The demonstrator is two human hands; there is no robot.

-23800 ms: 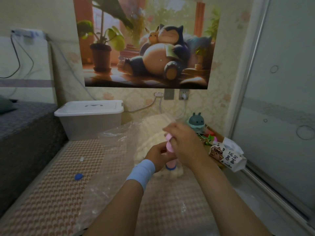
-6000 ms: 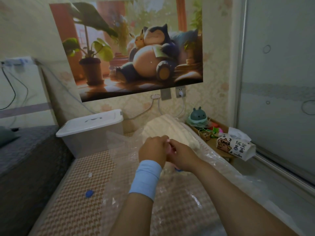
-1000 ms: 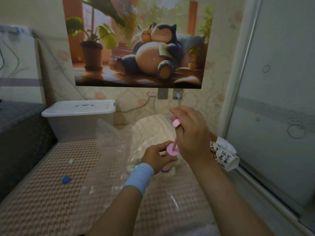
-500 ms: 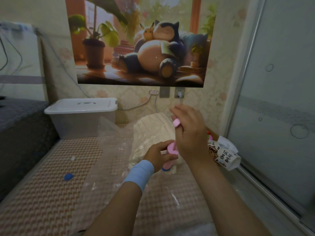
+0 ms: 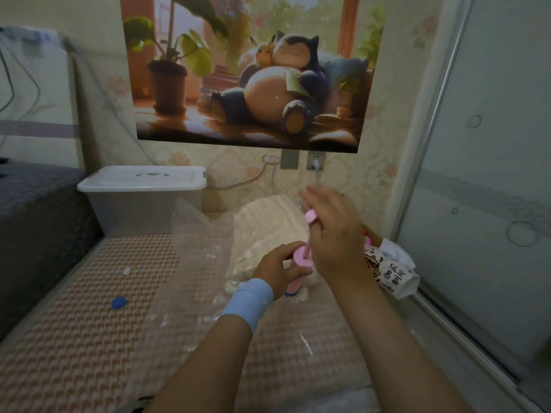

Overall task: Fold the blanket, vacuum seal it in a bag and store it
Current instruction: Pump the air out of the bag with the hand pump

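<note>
A folded cream blanket [image 5: 268, 225] lies inside a clear plastic vacuum bag [image 5: 196, 251] on the woven mat. A pink hand pump [image 5: 299, 263] stands upright on the bag at the blanket's near edge. My left hand [image 5: 278, 271], with a light blue wristband, grips the pump's barrel. My right hand [image 5: 334, 234] grips the pump's pink handle [image 5: 311, 216], which is drawn up above the barrel on its thin rod. The pump's blue base shows just below my left hand.
A lidded translucent storage box [image 5: 143, 195] stands at the back left against the wall. A small blue cap [image 5: 119, 302] and a white bit lie on the mat [image 5: 89, 338]. A tissue pack [image 5: 393, 275] sits at right beside a sliding glass door [image 5: 489, 204].
Over the last second my right hand keeps the handle raised above the barrel, with only a slight shift. My left hand stays on the barrel. Six seconds ago both hands were low together.
</note>
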